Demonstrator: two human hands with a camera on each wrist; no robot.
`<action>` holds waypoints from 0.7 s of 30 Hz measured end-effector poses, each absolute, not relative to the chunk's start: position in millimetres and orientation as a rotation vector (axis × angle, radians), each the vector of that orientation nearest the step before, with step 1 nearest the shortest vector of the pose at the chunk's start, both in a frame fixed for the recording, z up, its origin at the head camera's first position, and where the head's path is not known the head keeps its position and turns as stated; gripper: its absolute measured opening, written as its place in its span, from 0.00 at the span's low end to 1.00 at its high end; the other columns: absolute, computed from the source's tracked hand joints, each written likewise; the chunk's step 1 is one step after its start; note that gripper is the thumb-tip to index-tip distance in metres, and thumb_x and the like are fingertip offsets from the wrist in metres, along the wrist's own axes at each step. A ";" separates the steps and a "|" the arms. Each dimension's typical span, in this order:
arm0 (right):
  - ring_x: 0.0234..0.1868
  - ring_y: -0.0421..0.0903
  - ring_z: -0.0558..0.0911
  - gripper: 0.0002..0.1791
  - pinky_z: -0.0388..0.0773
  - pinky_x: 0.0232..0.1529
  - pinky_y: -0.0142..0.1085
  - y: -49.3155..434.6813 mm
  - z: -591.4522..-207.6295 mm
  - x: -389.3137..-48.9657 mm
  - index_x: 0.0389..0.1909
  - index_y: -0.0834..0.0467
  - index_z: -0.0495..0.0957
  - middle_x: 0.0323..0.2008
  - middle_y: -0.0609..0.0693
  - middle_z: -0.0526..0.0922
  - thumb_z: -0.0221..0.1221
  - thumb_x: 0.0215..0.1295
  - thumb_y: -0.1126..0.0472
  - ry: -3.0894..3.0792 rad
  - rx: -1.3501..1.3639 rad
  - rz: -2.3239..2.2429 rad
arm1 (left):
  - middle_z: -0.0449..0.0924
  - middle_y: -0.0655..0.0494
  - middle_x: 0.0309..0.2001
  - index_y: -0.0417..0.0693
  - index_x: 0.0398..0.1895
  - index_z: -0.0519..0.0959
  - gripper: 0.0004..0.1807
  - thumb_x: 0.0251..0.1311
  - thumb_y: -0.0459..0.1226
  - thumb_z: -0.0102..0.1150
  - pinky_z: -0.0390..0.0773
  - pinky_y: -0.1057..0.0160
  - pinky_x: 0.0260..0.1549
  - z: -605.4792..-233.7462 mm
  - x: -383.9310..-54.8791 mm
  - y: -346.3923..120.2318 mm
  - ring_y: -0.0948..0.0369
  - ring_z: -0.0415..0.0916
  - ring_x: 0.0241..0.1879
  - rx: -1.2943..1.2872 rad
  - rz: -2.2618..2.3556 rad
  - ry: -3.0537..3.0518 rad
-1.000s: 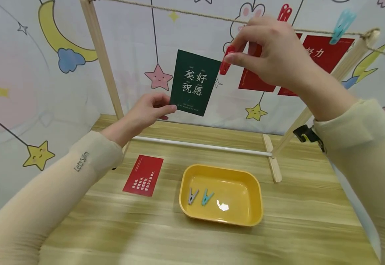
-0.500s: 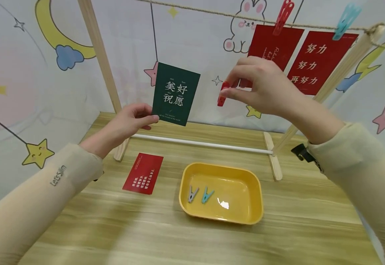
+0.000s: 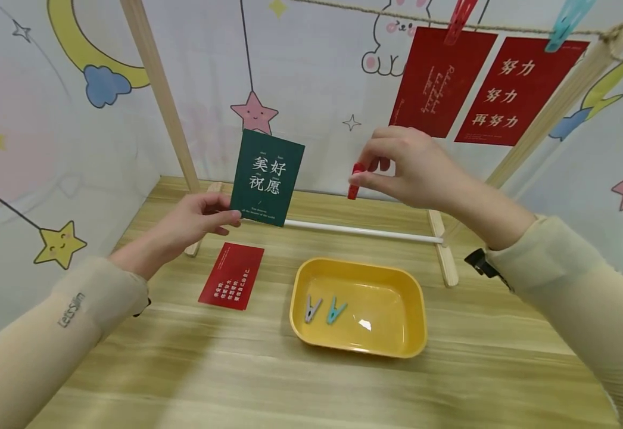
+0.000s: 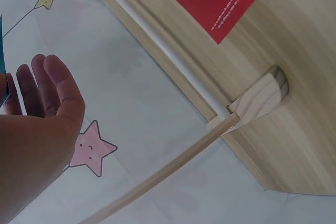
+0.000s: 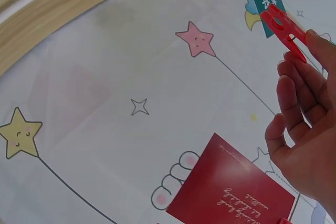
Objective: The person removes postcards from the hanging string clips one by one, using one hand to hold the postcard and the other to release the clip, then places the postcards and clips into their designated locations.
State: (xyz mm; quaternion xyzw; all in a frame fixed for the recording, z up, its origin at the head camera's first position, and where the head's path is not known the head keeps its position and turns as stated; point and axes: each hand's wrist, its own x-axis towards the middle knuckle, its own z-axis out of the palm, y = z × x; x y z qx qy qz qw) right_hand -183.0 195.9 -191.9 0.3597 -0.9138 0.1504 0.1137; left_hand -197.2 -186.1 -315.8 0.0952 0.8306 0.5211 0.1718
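My left hand pinches a dark green card with white characters by its lower left corner, holding it up above the table. To the right, my right hand pinches a red clothespin between thumb and fingers, apart from the card. In the right wrist view the clothespin points away from the fingertips, its legs between thumb and forefinger. Two red cards hang from the twine: one card under a red clothespin, the other under a light blue one.
A yellow tray on the wooden table holds a grey clothespin and a teal clothespin. Left of it lies a red card. Wooden posts and a white bar form the frame.
Both hands have come down from near the twine, the left with the green card and the right with the red clothespin. The gap between card and clothespin has widened. The head view has tilted slightly downward.
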 end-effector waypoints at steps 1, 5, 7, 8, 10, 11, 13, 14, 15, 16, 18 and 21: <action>0.40 0.47 0.79 0.06 0.79 0.41 0.42 196.1 -193.9 -183.0 0.38 0.55 0.88 0.35 0.49 0.84 0.73 0.69 0.56 -2.682 1.060 0.442 | 0.81 0.40 0.58 0.39 0.60 0.74 0.18 0.78 0.42 0.61 0.84 0.63 0.53 -318.5 -195.4 -187.7 0.52 0.81 0.56 0.256 1.475 2.353; 0.39 0.46 0.80 0.08 0.78 0.40 0.42 196.7 -201.9 -182.9 0.36 0.55 0.87 0.33 0.48 0.83 0.74 0.68 0.56 -2.671 1.098 0.464 | 0.82 0.40 0.58 0.39 0.60 0.74 0.18 0.78 0.41 0.61 0.84 0.59 0.55 -328.8 -188.1 -193.5 0.51 0.82 0.55 0.207 1.481 2.320; 0.38 0.46 0.80 0.08 0.78 0.40 0.41 196.7 -206.3 -182.5 0.35 0.55 0.86 0.32 0.47 0.82 0.74 0.67 0.56 -2.665 1.121 0.475 | 0.82 0.41 0.57 0.38 0.60 0.74 0.18 0.78 0.41 0.61 0.85 0.58 0.55 -334.6 -184.3 -196.6 0.51 0.83 0.53 0.187 1.487 2.301; 0.38 0.46 0.80 0.08 0.78 0.40 0.41 196.7 -208.6 -182.2 0.34 0.55 0.86 0.31 0.47 0.82 0.74 0.67 0.56 -2.662 1.132 0.482 | 0.83 0.42 0.56 0.38 0.60 0.74 0.18 0.78 0.40 0.61 0.85 0.57 0.55 -337.5 -182.1 -198.2 0.51 0.83 0.53 0.179 1.491 2.290; 0.38 0.45 0.80 0.08 0.78 0.40 0.41 196.7 -213.5 -181.5 0.34 0.55 0.86 0.31 0.46 0.82 0.74 0.67 0.56 -2.660 1.152 0.493 | 0.84 0.45 0.52 0.37 0.61 0.73 0.18 0.78 0.40 0.61 0.85 0.58 0.53 -343.5 -177.8 -201.8 0.52 0.83 0.51 0.164 1.501 2.268; 0.38 0.45 0.80 0.08 0.78 0.40 0.42 196.9 -216.2 -181.0 0.33 0.54 0.86 0.30 0.46 0.82 0.74 0.67 0.56 -2.663 1.158 0.496 | 0.84 0.47 0.51 0.36 0.61 0.73 0.18 0.78 0.39 0.61 0.86 0.58 0.52 -346.4 -176.1 -203.5 0.53 0.83 0.50 0.160 1.507 2.257; 0.37 0.45 0.80 0.08 0.77 0.39 0.41 197.6 -221.6 -179.4 0.33 0.53 0.86 0.30 0.45 0.82 0.75 0.67 0.56 -2.666 1.163 0.512 | 0.84 0.50 0.49 0.36 0.61 0.73 0.19 0.78 0.39 0.61 0.86 0.59 0.51 -351.8 -172.4 -206.4 0.53 0.82 0.48 0.158 1.516 2.238; 0.36 0.45 0.79 0.08 0.77 0.39 0.41 198.3 -224.3 -178.4 0.32 0.53 0.86 0.30 0.45 0.82 0.75 0.67 0.56 -2.672 1.162 0.517 | 0.84 0.49 0.48 0.35 0.60 0.73 0.18 0.78 0.39 0.61 0.86 0.60 0.50 -353.9 -170.8 -207.9 0.53 0.82 0.48 0.154 1.516 2.231; 0.36 0.46 0.79 0.08 0.76 0.38 0.42 199.1 -227.0 -177.5 0.32 0.53 0.86 0.29 0.45 0.81 0.75 0.67 0.56 -2.677 1.163 0.522 | 0.84 0.49 0.48 0.35 0.60 0.73 0.18 0.78 0.39 0.61 0.86 0.60 0.50 -355.9 -169.5 -209.3 0.52 0.82 0.49 0.149 1.515 2.224; 0.36 0.46 0.79 0.08 0.76 0.38 0.41 200.1 -229.7 -176.5 0.32 0.53 0.86 0.29 0.44 0.81 0.75 0.67 0.56 -2.686 1.158 0.526 | 0.84 0.48 0.48 0.35 0.60 0.73 0.18 0.78 0.39 0.61 0.86 0.60 0.50 -357.9 -168.5 -210.7 0.51 0.82 0.49 0.147 1.515 2.217; 0.35 0.45 0.79 0.08 0.76 0.37 0.41 202.1 -234.8 -174.5 0.32 0.53 0.86 0.30 0.44 0.81 0.75 0.67 0.56 -2.703 1.146 0.530 | 0.83 0.45 0.50 0.35 0.60 0.73 0.18 0.78 0.39 0.61 0.86 0.59 0.51 -361.0 -165.9 -213.2 0.49 0.81 0.50 0.126 1.504 2.205; 0.35 0.45 0.80 0.08 0.77 0.38 0.41 205.3 -242.1 -173.3 0.32 0.53 0.86 0.30 0.45 0.81 0.75 0.67 0.56 -2.720 1.142 0.532 | 0.83 0.44 0.51 0.34 0.60 0.72 0.19 0.78 0.40 0.61 0.86 0.57 0.53 -366.6 -162.0 -217.2 0.48 0.81 0.51 0.100 1.489 2.182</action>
